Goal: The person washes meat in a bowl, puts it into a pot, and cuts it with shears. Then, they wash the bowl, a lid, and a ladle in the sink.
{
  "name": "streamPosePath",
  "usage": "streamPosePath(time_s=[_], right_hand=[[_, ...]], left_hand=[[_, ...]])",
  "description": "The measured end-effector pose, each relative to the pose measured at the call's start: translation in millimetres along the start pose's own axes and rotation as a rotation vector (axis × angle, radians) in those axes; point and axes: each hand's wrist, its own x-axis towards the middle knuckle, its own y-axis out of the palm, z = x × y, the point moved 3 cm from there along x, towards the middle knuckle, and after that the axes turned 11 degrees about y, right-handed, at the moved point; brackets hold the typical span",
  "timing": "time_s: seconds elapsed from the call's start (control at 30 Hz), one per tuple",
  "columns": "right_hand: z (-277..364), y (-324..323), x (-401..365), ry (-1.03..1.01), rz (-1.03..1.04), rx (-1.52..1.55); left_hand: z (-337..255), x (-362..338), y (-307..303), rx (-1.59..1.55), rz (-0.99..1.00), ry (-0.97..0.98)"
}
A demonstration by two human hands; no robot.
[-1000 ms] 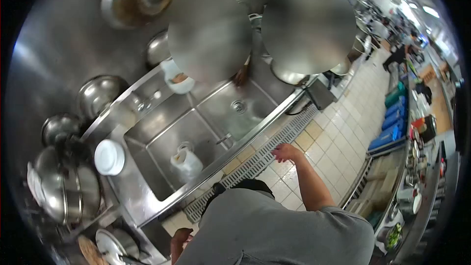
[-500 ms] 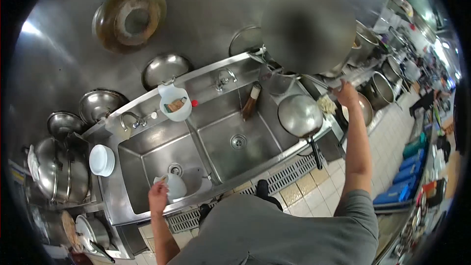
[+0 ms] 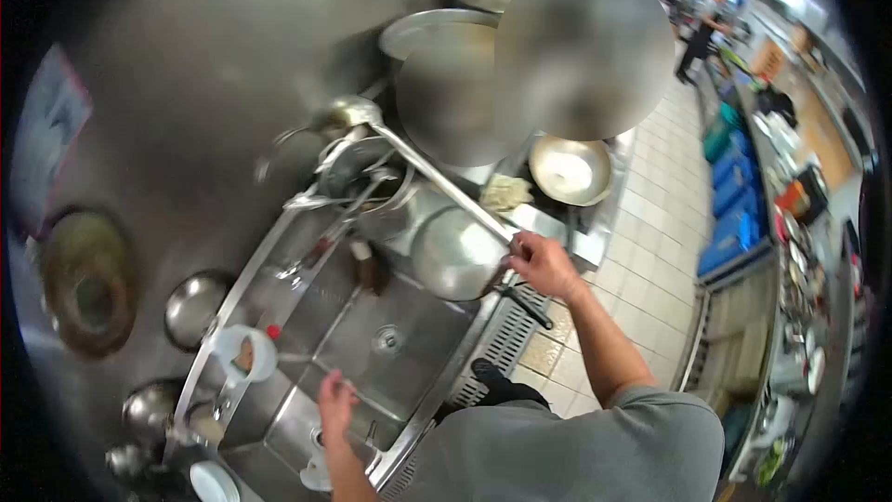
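My right hand point(image 3: 546, 265) is closed round the handle end of a long metal ladle point(image 3: 432, 170). The ladle's bowl points to the upper left, above a metal pot with utensils point(image 3: 372, 177) beside the sink. Just below the right hand lies a round steel pan point(image 3: 457, 251) with a black handle. My left hand point(image 3: 336, 400) is over the double sink point(image 3: 409, 293), near its divider, fingers apart and slightly blurred, with nothing visible in them. A white container point(image 3: 316, 476) in the left basin is partly hidden by my left forearm.
A brown bottle point(image 3: 369, 268) stands in the right basin. A white holder point(image 3: 243, 355) hangs at the back rim. Beyond the sink are a wok point(image 3: 570, 170), a cloth point(image 3: 506, 192) and a large pot point(image 3: 437, 28). A blurred disc covers the upper middle. Blue bins point(image 3: 729, 223) line the right.
My view has swung to the right. The ladle has come into plain sight in my right hand, raised across the pan. My left hand has moved away from the white container.
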Motion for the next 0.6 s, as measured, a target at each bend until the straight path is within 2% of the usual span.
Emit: streamPosePath(time_s=[0.07,0.13,0.17,0.2,0.23,0.27,0.33,0.37,0.43,0.47,0.53,0.57,0.6], right_hand=[[-17.4,-13.2,-36.7,0.057,-0.001,-0.007],[-44.0,-43.6,-71.1,0.155,-0.081,-0.003],[-53.8,-62.0,-91.6,0.241,-0.182,-0.091],[-54.3,-79.0,-110.6,0.323,-0.270,-0.176],[-48.7,-99.3,-133.9,0.395,-0.291,-0.254],[-51.5,-113.4,-155.0,0.414,-0.283,-0.344],[-55.7,-129.2,-198.7,0.472,-0.242,-0.476],[-54.7,-132.4,-216.6,0.511,-0.218,-0.515],[-55.9,-131.1,-241.7,0.573,-0.121,-0.501],[-55.6,-125.8,-248.2,0.572,-0.097,-0.548],[-67.0,-107.3,-250.8,0.574,0.070,-0.544],[-64.0,-95.9,-243.0,0.583,0.154,-0.524],[-60.9,-82.9,-234.5,0.565,0.209,-0.496]], left_hand=[[-35.3,72.3,16.6,0.155,0.046,0.043],[-14.7,172.2,9.3,0.658,0.076,0.348],[-74.1,184.6,25.1,0.679,0.144,0.208],[-43.8,245.3,14.2,0.779,0.101,0.424],[-15.6,295.8,-6.3,0.855,0.057,0.482],[-11.5,321.5,-12.4,0.930,-0.003,0.530],[-11.2,349.6,-17.9,1.003,-0.018,0.294],[-3.1,353.3,-11.1,0.990,-0.014,0.291],[9.9,363.1,2.5,0.713,-0.260,0.293],[21.8,367.1,3.9,0.708,-0.254,0.291],[42.3,364.8,3.0,1.534,0.025,0.429],[28.8,353.8,5.1,1.535,0.012,0.425],[13.1,333.8,8.7,1.275,0.092,0.228]])
